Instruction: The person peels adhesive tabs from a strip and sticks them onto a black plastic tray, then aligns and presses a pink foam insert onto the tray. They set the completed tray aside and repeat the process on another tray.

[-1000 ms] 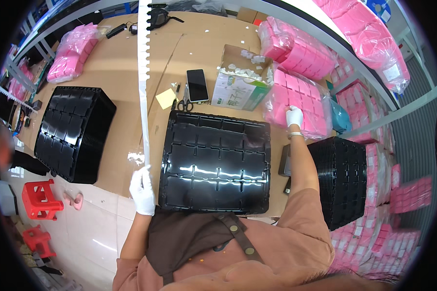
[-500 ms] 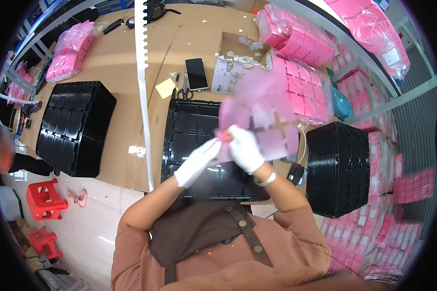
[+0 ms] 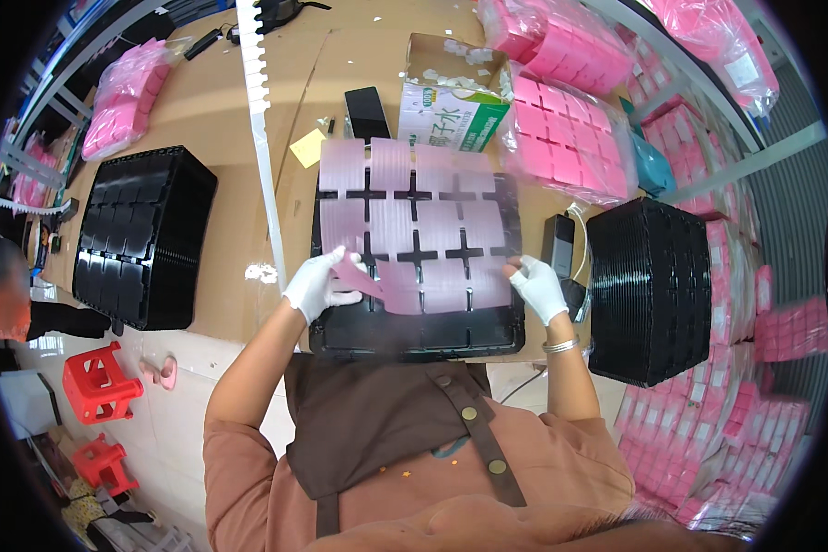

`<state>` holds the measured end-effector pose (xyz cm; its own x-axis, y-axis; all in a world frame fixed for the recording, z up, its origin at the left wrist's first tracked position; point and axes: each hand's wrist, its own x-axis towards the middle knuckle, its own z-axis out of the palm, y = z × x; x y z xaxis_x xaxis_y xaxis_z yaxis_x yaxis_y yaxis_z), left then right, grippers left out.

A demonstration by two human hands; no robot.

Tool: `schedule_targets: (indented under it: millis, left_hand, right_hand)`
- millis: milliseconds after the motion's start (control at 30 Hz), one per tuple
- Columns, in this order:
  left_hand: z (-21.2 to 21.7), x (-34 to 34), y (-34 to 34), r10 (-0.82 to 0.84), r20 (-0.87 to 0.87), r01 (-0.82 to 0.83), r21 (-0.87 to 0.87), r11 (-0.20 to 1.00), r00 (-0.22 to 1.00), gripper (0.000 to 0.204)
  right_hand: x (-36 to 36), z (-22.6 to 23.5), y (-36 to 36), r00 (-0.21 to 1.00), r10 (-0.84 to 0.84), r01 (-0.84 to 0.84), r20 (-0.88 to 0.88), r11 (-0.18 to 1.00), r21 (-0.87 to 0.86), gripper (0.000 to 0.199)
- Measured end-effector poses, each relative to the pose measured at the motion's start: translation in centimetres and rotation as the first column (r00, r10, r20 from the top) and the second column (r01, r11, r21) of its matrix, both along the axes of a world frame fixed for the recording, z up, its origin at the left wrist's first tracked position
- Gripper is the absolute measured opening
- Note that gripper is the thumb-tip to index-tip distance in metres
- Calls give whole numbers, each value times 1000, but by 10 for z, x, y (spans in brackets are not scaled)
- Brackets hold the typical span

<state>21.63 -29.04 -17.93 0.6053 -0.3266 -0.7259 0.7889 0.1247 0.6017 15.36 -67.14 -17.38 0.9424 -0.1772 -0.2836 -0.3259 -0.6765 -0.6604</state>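
Left hand: gloved, pinching pink sheet, near-left corner. Right hand: gloved, at sheet's right edge, grip unclear. Sheet: over black tray at table's near edge, hiding much of it. Beyond: phone, yellow note, carton. Flanking, toward table's side edges: left tray stack, right tray stack.

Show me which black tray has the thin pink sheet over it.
The middle black tray: the thin pink sheet spreads over much of it, while the left stack and right stack of black trays have no sheet over them.
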Motion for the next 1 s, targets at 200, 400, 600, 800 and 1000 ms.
schedule_targets:
  millis: [200,400,600,800,1000]
  left_hand:
    - [9,-13,7,234,197,-242,19,970,952,56]
    - [0,-33,0,-63,494,-153,385,910,867,71]
    - [-2,-58,1,-17,481,-211,417,884,877,65]
    - [1,-87,5,-188,500,-172,589,790,845,61]
    - [9,-81,2,-183,443,-146,610,779,878,59]
  right_hand:
    - [19,18,27,998,33,-46,-54,967,-251,50]
    - [26,14,24,966,254,-257,-39,946,-198,40]
    - [-6,-2,2,990,139,-127,-20,947,295,30]
    - [-32,4,9,980,-27,82,-196,957,277,25]
    - [-32,-2,10,989,-73,112,-131,942,317,22]
